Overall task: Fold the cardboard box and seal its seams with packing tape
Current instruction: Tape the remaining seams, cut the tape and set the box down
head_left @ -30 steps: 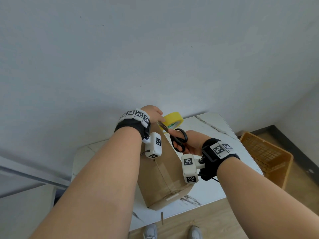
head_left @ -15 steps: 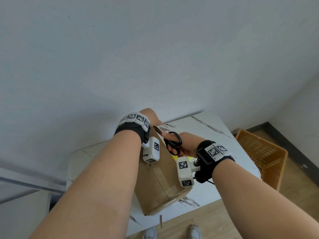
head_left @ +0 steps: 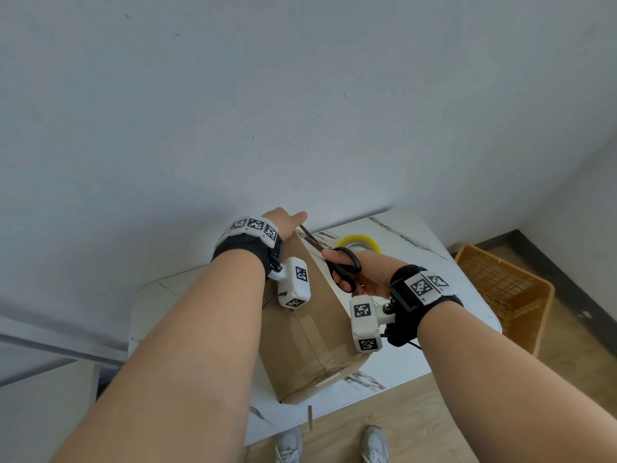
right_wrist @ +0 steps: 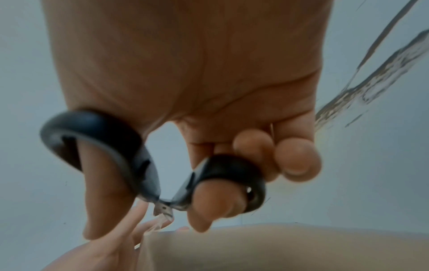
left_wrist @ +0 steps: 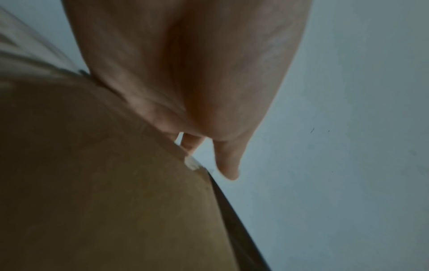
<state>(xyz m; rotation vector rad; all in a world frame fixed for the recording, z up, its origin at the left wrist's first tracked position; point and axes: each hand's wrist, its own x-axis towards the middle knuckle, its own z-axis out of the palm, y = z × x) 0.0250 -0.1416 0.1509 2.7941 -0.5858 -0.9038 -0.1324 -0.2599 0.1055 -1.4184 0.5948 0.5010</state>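
Observation:
A brown cardboard box [head_left: 300, 345] stands on the white marble table [head_left: 417, 255], with a taped seam [head_left: 312, 332] running over its top. My left hand [head_left: 283, 218] lies over the box's far top edge, its fingers [left_wrist: 226, 161] reaching straight down beyond the edge next to a clear tape end [left_wrist: 191, 163]. My right hand [head_left: 370, 269] grips black scissors [head_left: 345, 270] by the handle loops [right_wrist: 232, 165], the blades pointing at my left hand. The yellow tape roll [head_left: 359, 242] lies on the table behind my right hand.
An orange plastic basket [head_left: 500, 289] stands on the wooden floor right of the table. A plain grey wall rises just behind the table. My shoes [head_left: 374, 446] show below the table's near edge.
The tape roll, up beside my left hand a second ago, now lies on the table. My right hand with the scissors has stayed by the box's far edge.

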